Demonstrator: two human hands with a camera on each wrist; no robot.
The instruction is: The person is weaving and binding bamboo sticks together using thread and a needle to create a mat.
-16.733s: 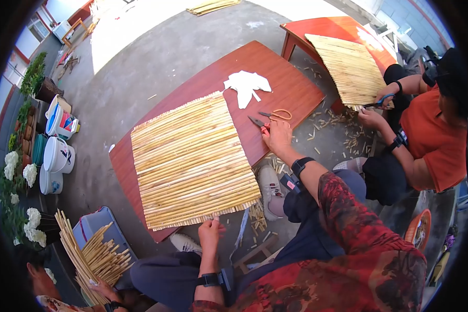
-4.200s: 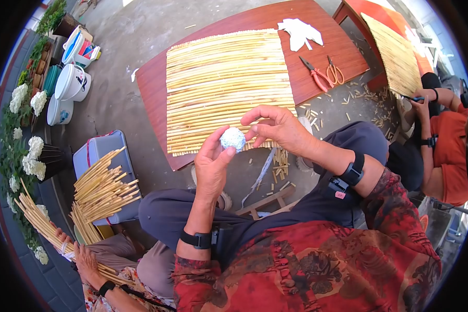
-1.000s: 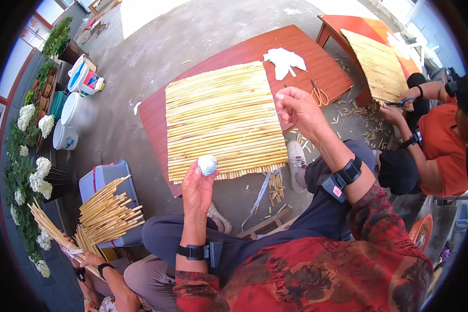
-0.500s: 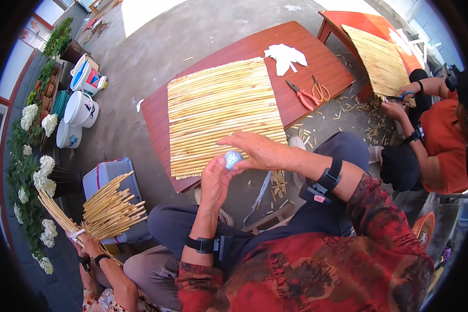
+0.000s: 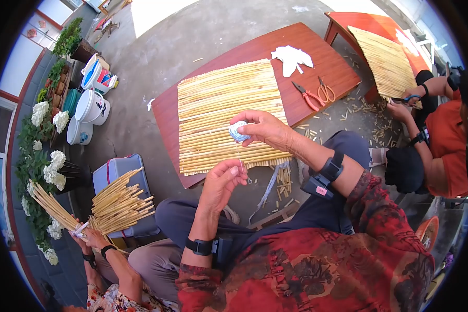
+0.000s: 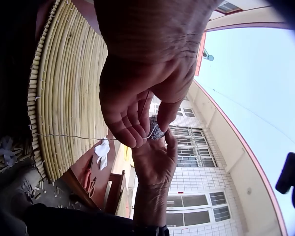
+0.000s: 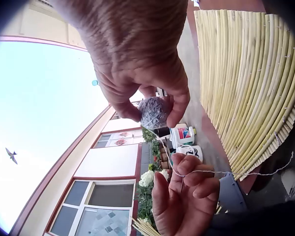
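Observation:
A ball of pale string [image 5: 238,131] is gripped by the fingers of my right hand [image 5: 265,130], above the near part of a mat of yellow stalks [image 5: 223,104]. Below it, my left hand [image 5: 222,186] pinches the strand that runs down from the ball. In the right wrist view the ball [image 7: 154,112] sits between thumb and fingers, and the string [image 7: 226,172] passes through the fingers of the left hand [image 7: 187,201] with a loose end trailing. The left wrist view shows the string [image 6: 78,136] stretching across the mat [image 6: 71,83].
Red-handled pliers [image 5: 308,96], orange-handled scissors [image 5: 326,89] and a white glove [image 5: 291,59] lie on the red table [image 5: 255,47]. One person at left holds bundled stalks [image 5: 54,206] beside a grey box [image 5: 120,174]; another at right cuts at a second mat [image 5: 385,60].
The ball has passed from my left hand to my right and is now higher. My left hand has dropped below it, on the strand. The view has shifted slightly.

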